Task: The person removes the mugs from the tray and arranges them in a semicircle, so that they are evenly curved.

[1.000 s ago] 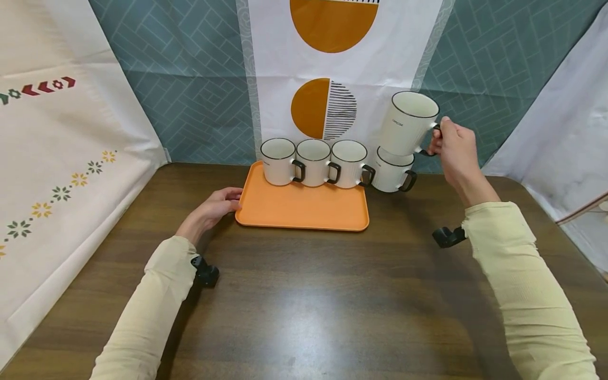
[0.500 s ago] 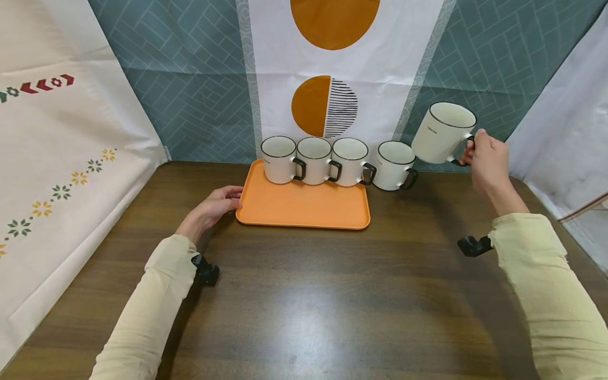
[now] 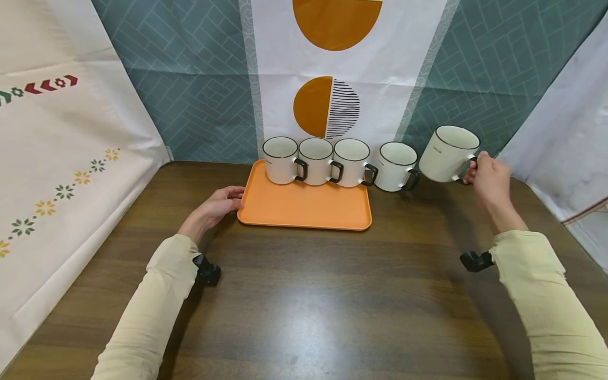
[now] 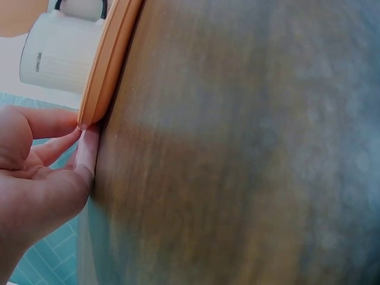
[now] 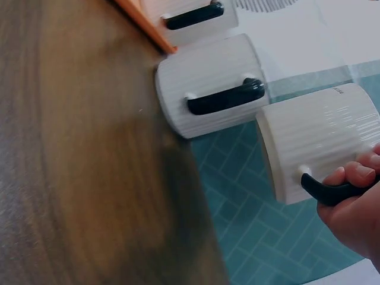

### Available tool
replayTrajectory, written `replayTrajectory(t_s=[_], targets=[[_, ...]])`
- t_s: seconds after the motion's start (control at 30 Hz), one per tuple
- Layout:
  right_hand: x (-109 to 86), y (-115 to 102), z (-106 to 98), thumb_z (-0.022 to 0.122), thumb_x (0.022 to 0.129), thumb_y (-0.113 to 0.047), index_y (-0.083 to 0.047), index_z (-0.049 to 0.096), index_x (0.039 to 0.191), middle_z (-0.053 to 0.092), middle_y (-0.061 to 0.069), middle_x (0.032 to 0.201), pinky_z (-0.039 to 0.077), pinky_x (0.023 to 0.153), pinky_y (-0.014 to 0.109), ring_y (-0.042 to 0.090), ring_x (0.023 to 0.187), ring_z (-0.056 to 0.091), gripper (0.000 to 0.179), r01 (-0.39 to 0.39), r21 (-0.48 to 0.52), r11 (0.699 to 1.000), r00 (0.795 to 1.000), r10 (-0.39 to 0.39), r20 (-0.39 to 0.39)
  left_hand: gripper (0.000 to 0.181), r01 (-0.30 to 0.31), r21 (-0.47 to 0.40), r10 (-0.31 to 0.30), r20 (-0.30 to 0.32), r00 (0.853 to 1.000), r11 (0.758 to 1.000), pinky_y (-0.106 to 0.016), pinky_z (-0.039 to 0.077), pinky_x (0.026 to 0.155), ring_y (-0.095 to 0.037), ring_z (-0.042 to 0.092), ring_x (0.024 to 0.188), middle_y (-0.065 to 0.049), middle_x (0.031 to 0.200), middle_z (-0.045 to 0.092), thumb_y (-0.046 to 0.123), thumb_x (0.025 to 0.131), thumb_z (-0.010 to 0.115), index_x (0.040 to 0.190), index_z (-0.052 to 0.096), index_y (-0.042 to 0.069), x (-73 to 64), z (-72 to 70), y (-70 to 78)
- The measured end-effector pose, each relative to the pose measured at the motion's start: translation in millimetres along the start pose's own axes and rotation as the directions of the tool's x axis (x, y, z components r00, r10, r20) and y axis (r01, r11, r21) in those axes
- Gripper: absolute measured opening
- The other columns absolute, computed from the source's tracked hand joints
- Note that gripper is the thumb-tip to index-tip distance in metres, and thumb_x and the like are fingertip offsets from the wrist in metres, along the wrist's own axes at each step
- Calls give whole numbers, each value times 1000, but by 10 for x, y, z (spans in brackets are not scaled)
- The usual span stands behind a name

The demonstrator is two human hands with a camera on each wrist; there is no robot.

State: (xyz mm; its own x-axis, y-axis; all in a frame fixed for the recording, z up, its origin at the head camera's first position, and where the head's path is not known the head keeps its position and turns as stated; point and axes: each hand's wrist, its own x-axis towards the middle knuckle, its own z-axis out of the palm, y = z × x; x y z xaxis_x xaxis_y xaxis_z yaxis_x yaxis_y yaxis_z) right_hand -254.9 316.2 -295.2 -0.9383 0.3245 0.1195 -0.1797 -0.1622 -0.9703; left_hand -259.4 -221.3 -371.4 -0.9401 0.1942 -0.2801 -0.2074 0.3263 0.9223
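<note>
My right hand (image 3: 494,179) grips the black handle of a white ribbed mug (image 3: 446,155) with a dark rim. That mug hangs just above the table at the far right, as the right wrist view (image 5: 320,142) also shows. Beside it on its left, another white mug (image 3: 395,168) stands on the table. On the orange tray (image 3: 304,208), three like mugs stand in a row along the back, one of them the left mug (image 3: 280,163). At the tray's left side my left hand (image 3: 214,206) pinches the rim between thumb and fingers, clearest in the left wrist view.
A brown wooden table (image 3: 304,295) spreads in front of the tray. Behind it hangs a teal cloth (image 3: 204,105) with a white patterned panel (image 3: 370,100). White cloths flank the table on both sides.
The gripped mug has moved right from above the standing mug, then down toward the table beside it. My left hand and the tray have stayed in place.
</note>
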Motion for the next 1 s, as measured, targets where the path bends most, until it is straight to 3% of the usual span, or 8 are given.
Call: replayTrajectory(t_s=[0.3, 0.67, 1.0], targets=[[-26, 212, -64, 34, 103, -21, -6, 53, 66, 47, -5, 56, 41, 52, 16, 7, 51, 45, 44, -10, -209, 978, 1000, 11, 1, 58, 7, 0, -7, 3, 1000, 1000, -45, 28, 110, -36, 36, 123, -27, 141, 32, -4, 94, 46, 148, 24, -7, -18, -14, -8], [-13, 449, -112, 33, 103, -20, -4, 53, 70, 48, -6, 63, 41, 53, 17, 6, 52, 43, 42, -83, -166, 983, 996, 79, -27, 57, -13, 2, 13, 8, 1000, 1000, -46, 30, 109, -36, 37, 122, -27, 140, 32, -4, 95, 45, 148, 23, -8, -23, -5, 2], [-3, 563, -136, 33, 104, -21, -3, 53, 74, 49, -7, 63, 42, 55, 16, 6, 55, 45, 40, -75, -238, 968, 997, 81, 14, 58, 2, -8, -2, 4, 1000, 1000, -46, 30, 109, -35, 37, 121, -27, 140, 32, -4, 94, 46, 148, 23, -7, -33, 2, 14]])
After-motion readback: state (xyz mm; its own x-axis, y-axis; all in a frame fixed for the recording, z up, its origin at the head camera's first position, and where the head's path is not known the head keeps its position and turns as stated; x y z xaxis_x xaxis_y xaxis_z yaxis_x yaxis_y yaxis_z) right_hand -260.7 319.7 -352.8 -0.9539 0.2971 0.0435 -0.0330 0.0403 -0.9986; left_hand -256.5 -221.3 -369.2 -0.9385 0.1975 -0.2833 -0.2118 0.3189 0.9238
